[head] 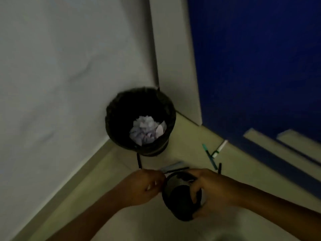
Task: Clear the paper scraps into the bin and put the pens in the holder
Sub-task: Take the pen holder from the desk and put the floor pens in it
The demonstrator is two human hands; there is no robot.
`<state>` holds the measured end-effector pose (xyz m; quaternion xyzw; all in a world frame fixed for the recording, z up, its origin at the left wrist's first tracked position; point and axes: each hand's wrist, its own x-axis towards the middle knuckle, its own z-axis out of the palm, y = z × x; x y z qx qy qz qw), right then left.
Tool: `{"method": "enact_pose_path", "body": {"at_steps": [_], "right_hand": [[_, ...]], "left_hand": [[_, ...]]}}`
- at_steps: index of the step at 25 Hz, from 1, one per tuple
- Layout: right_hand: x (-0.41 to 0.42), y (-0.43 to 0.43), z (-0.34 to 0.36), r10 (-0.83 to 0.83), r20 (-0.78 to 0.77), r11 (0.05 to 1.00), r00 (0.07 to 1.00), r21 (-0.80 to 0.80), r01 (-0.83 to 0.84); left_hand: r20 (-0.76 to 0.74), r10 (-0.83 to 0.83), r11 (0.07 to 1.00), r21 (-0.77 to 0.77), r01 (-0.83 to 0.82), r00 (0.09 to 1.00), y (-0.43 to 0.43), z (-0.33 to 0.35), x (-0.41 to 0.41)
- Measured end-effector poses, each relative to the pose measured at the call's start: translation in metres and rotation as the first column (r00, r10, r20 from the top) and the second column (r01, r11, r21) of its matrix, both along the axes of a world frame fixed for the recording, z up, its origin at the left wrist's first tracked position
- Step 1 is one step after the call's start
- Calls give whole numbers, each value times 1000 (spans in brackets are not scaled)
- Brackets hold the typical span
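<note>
A black bin [111, 122] stands on the floor in the wall corner, with crumpled white paper scraps [146, 130] inside. My right hand [213, 190] grips a black mesh pen holder [178, 193], tilted above the floor. My left hand [140, 186] is closed at the holder's rim, pinching a thin dark pen [175, 169]; blur hides the grip's detail. A black pen [139, 160] lies in front of the bin. On the floor to the right lie a green pen [209, 155], a white marker [220, 148] and another black pen [220, 167].
A white wall fills the left side, with a skirting board running along the floor. A white door frame [177, 66] and a blue door [260, 66] rise behind and to the right of the bin. The floor is pale tile.
</note>
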<state>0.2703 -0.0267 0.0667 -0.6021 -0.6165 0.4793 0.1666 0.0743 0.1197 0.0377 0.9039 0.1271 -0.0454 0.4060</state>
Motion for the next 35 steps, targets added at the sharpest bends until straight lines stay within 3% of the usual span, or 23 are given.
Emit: {"method": "enact_pose_path", "body": {"at_steps": [2, 4, 6, 8, 11, 13, 15, 16, 17, 18, 19, 20, 22, 24, 26, 27, 28, 29, 30, 31, 32, 33, 35], "right_hand": [[-5, 1, -122, 105, 75, 993, 992, 38, -108], [-9, 7, -218, 179, 164, 975, 970, 104, -198], [-14, 15, -274, 135, 167, 967, 977, 193, -166], [-26, 23, -297, 145, 172, 945, 974, 267, -188], [-44, 24, -278, 217, 34, 968, 976, 125, -220], [-43, 25, -268, -16, -63, 963, 998, 266, 33], [-22, 33, -285, -211, 98, 909, 973, 385, 159], [-11, 37, -294, -177, 247, 912, 953, 404, 65], [-5, 43, -303, -49, 413, 923, 909, 366, -117], [-5, 47, -309, 86, 534, 934, 841, 252, -255], [-5, 50, -317, 166, 620, 935, 767, 149, -323], [-9, 53, -321, 177, 691, 929, 701, 117, -350], [-23, 54, -330, 136, 735, 927, 664, 142, -347], [-27, 56, -330, 137, 754, 936, 642, 114, -334], [-14, 57, -309, 102, 678, 972, 728, 88, -218], [-9, 59, -292, -48, 557, 986, 829, 159, -49], [-7, 60, -270, -263, 358, 955, 896, 230, 188], [-9, 60, -247, -474, 53, 862, 879, 230, 451], [-15, 58, -227, -573, -231, 778, 786, 150, 610], [-23, 51, -212, -546, -407, 784, 732, 62, 618], [-32, 43, -207, -458, -481, 842, 748, 34, 538], [-42, 38, -210, -342, -445, 906, 828, 77, 416], [-53, 27, -219, -186, -277, 954, 943, 180, 241]], "left_hand": [[-169, -259, 947, 147, 284, 951, 10, -103, -27], [-240, -359, 842, 333, 424, 902, 31, -192, -40], [-301, -375, 694, 536, 480, 877, 59, -247, -42], [-306, -323, 663, 603, 445, 896, 76, -278, -43], [-313, -207, 684, 631, 366, 927, 71, -277, -54], [-267, -261, 639, 672, 373, 928, 69, -281, -64], [-276, -314, 554, 724, 411, 908, 75, -282, -66], [-254, -337, 540, 737, 407, 907, 78, -283, -69], [-203, -304, 598, 720, 352, 931, 77, -277, -70], [-101, -207, 715, 664, 221, 973, 68, -264, -69], [31, -24, 843, 538, 4, 999, 57, -247, -65], [163, 173, 896, 383, -224, 971, 48, -226, -58], [365, 447, 878, -7, -478, 817, 25, -190, -50], [396, 558, 827, -339, -449, 729, 6, -173, -45], [338, 563, 792, -481, -376, 754, -15, -172, -41], [284, 560, 779, -500, -379, 778, -25, -174, -39], [235, 548, 786, -472, -399, 803, -32, -176, -39], [202, 514, 824, -389, -413, 834, -35, -179, -40], [170, 455, 877, -257, -407, 874, -32, -183, -43], [142, 408, 910, -144, -388, 902, -26, -187, -45], [118, 405, 914, -92, -396, 907, -20, -190, -47], [116, 442, 895, -127, -428, 890, -15, -190, -47], [130, 579, 786, -352, -508, 805, -8, -188, -42]]}}
